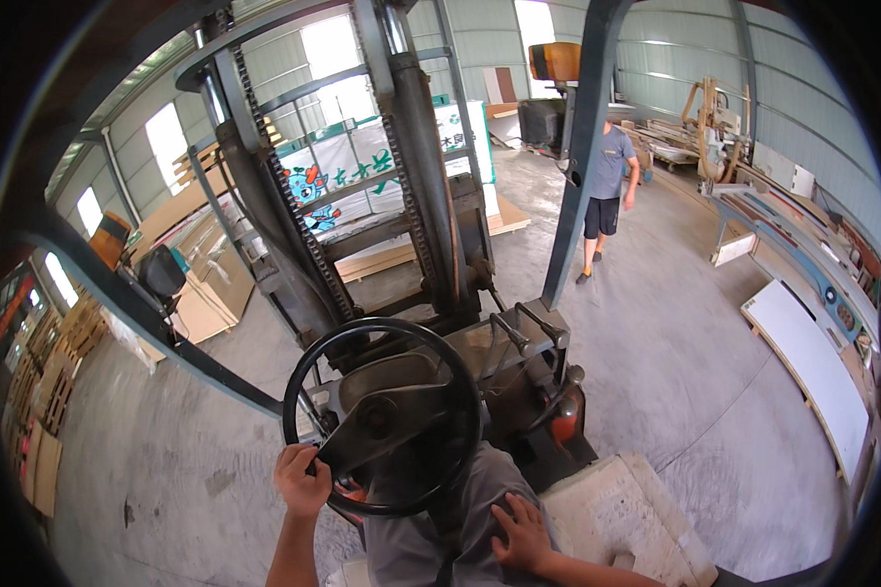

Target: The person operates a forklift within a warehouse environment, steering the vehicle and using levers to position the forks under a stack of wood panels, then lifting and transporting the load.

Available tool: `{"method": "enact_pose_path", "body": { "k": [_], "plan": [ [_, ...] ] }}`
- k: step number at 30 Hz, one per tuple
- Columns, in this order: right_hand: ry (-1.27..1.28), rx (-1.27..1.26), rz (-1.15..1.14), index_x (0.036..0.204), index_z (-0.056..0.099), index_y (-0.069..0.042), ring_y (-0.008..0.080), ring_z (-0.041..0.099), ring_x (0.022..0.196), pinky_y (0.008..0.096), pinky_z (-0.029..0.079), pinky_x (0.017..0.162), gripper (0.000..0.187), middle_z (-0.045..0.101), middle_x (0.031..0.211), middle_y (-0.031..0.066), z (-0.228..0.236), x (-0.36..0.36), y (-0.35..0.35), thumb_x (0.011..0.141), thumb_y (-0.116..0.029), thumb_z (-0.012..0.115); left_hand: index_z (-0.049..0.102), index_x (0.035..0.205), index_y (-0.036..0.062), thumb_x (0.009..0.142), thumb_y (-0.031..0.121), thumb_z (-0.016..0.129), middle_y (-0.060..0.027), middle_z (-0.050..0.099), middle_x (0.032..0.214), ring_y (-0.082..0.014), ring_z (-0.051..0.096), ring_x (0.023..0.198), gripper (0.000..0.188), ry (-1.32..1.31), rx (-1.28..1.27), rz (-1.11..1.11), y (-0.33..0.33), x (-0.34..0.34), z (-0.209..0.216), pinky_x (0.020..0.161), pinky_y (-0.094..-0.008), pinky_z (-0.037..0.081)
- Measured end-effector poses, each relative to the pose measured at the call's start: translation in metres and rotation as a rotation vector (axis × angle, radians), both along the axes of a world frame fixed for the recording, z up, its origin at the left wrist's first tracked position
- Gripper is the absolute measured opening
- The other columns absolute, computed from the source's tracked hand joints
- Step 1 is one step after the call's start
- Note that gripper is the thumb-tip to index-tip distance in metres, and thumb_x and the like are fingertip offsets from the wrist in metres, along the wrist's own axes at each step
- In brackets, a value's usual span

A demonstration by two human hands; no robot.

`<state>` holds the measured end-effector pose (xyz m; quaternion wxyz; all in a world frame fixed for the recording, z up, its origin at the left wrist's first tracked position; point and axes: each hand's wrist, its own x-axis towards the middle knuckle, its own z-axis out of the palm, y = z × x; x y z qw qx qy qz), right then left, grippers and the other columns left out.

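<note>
I am seated at a forklift's black steering wheel (pixel 377 416). My left hand (pixel 303 479) is closed on the lower left of its rim, fingers curled. Resting on the grey cloth over my thigh is my right hand (pixel 524 531), its fingers spread and holding nothing. Ahead and to the right of the wheel stand control levers (pixel 512 335), with no hand on them. A lever with a round knob (pixel 576 375) sits just behind those, apart from my right hand.
Beyond the wheel rises the dark mast (pixel 401 147), partly hiding white wrapped stacks with green print (pixel 347 161). A person in grey (pixel 612 161) is on the floor to the right. Long machinery (pixel 803 259) and a white board (pixel 808 357) stand far right; wooden pallets (pixel 54 382) are left.
</note>
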<state>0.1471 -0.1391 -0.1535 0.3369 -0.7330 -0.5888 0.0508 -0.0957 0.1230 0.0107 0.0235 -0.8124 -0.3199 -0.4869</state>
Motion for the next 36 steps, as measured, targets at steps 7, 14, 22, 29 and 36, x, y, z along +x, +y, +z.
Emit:
{"method": "enact_pose_path", "body": {
  "k": [7, 14, 22, 29, 36],
  "plan": [
    [0.167, 0.109, 0.029, 0.116, 0.059, -0.006, 0.0349, 0.044, 0.122, 0.044, 0.036, 0.102, 0.048, 0.049, 0.131, 0.0179, -0.008, 0.059, 0.03, 0.072, -0.024, 0.068, 0.063, 0.076, 0.0008, 0.059, -0.003, 0.058, -0.0129, 0.062, 0.078, -0.0325, 0.06, 0.071, 0.018, -0.007, 0.036, -0.003, -0.002, 0.001, 0.001, 0.065, -0.0391, 0.05],
    [-0.393, -0.07, -0.188, 0.096, 0.068, -0.006, 0.0317, 0.057, 0.1, 0.0448, 0.046, 0.082, 0.024, 0.062, 0.099, 0.0116, 0.039, 0.178, 0.12, 0.077, -0.017, 0.06, 0.063, 0.076, 0.0006, 0.059, -0.003, 0.058, -0.0128, 0.063, 0.079, -0.0327, 0.06, 0.073, 0.018, -0.023, 0.001, 0.008, -0.003, 0.003, -0.002, 0.065, -0.0393, 0.05],
    [-0.576, -0.768, -0.271, 0.092, 0.073, -0.014, 0.023, 0.066, 0.095, 0.0357, 0.045, 0.078, 0.031, 0.071, 0.095, 0.0065, 0.026, 0.202, 0.154, 0.089, -0.033, 0.049, 0.063, 0.076, -0.0013, 0.06, -0.005, 0.057, -0.0148, 0.062, 0.078, -0.0336, 0.06, 0.071, 0.017, 0.007, 0.018, -0.032, -0.004, 0.003, 0.0, 0.065, -0.0389, 0.05],
    [-0.368, -0.779, -0.348, 0.095, 0.073, -0.015, 0.0224, 0.065, 0.098, 0.0365, 0.038, 0.087, 0.022, 0.07, 0.101, 0.0065, 0.033, 0.206, 0.16, 0.082, -0.024, 0.057, 0.063, 0.075, -0.0022, 0.061, -0.006, 0.056, -0.0155, 0.06, 0.075, -0.0326, 0.06, 0.069, 0.016, 0.004, 0.004, -0.029, -0.003, 0.001, -0.003, 0.064, -0.0375, 0.049],
    [-0.281, -0.758, -0.31, 0.095, 0.073, -0.011, 0.0248, 0.067, 0.095, 0.0393, 0.05, 0.082, 0.025, 0.071, 0.099, 0.0093, 0.042, 0.203, 0.16, 0.077, -0.023, 0.061, 0.063, 0.076, -0.0012, 0.059, -0.006, 0.057, -0.0148, 0.061, 0.077, -0.0337, 0.059, 0.071, 0.019, -0.015, -0.032, -0.031, 0.003, -0.002, -0.011, 0.065, -0.0402, 0.049]
  ]
}}
